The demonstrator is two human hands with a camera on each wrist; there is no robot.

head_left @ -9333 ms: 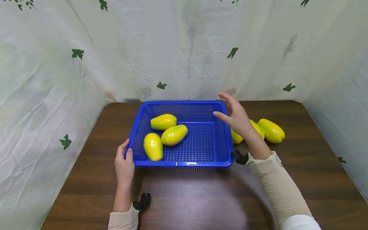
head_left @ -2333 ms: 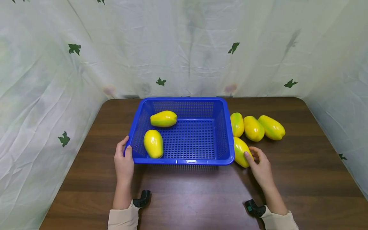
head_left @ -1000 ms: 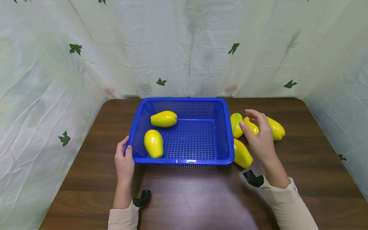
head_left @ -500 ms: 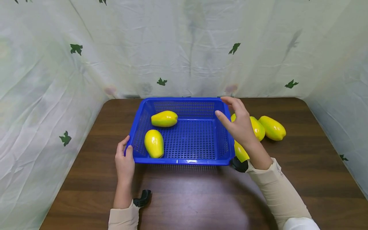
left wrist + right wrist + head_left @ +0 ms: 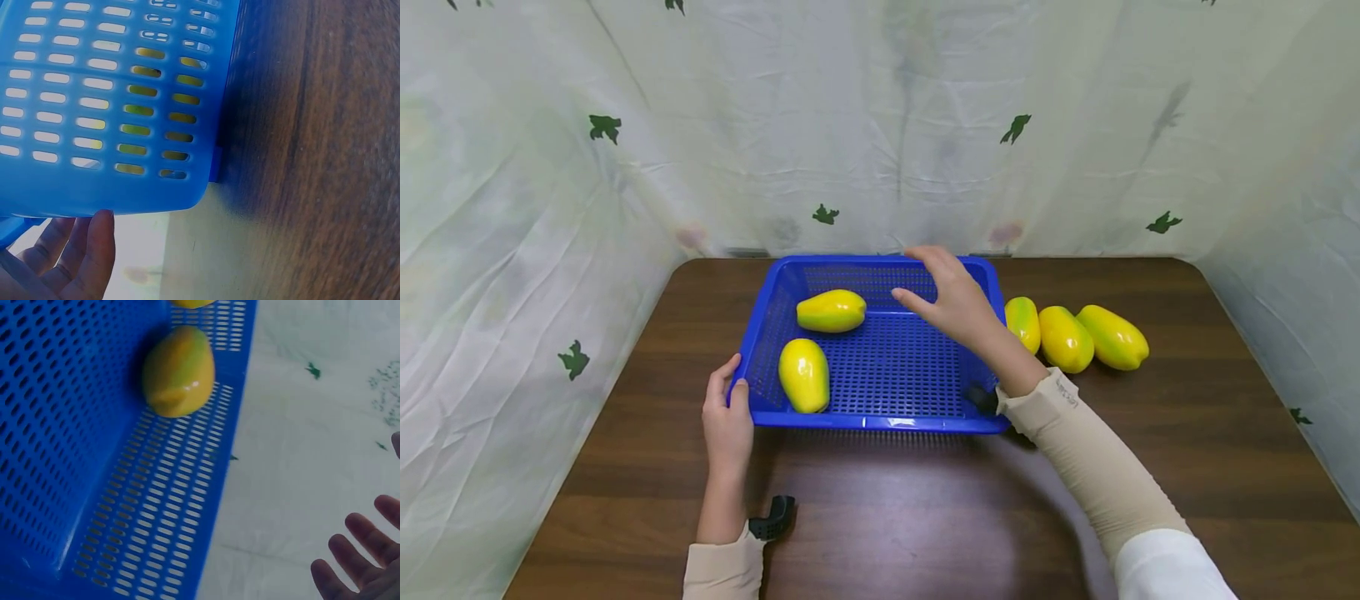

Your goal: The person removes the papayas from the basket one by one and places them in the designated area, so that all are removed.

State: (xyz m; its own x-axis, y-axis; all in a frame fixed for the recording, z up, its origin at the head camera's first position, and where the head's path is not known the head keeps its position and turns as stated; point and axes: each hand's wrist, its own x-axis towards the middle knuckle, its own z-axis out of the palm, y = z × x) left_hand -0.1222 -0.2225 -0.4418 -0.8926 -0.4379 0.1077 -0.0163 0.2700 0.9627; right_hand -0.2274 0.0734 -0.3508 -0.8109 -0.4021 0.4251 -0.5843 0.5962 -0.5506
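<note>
A blue plastic basket point(image 5: 880, 423) with mesh walls stands in the middle of the table. My left hand point(image 5: 727, 417) grips its left rim near the front corner, thumb over the edge; those fingers also show at the rim in the left wrist view. Two yellow papayas lie in the basket's left half, a back papaya point(image 5: 831, 311) on its side and a front papaya point(image 5: 804, 375). My right hand point(image 5: 957, 302) hovers over the back right of the basket, fingers spread, holding nothing. In the right wrist view, a papaya point(image 5: 179, 372) sits by the mesh wall.
Right of the basket, three papayas lie in a row: a near one point(image 5: 1024, 323), a middle one point(image 5: 1065, 339) and a far one point(image 5: 1112, 337). My right sleeve point(image 5: 1097, 458) crosses the basket's front right corner. A pale curtain point(image 5: 880, 125) hangs behind the wooden table point(image 5: 895, 517).
One papaya has left the basket for the table at its right, where my right hand released it; my forearm now hides it. The right hand has since moved left over the basket.
</note>
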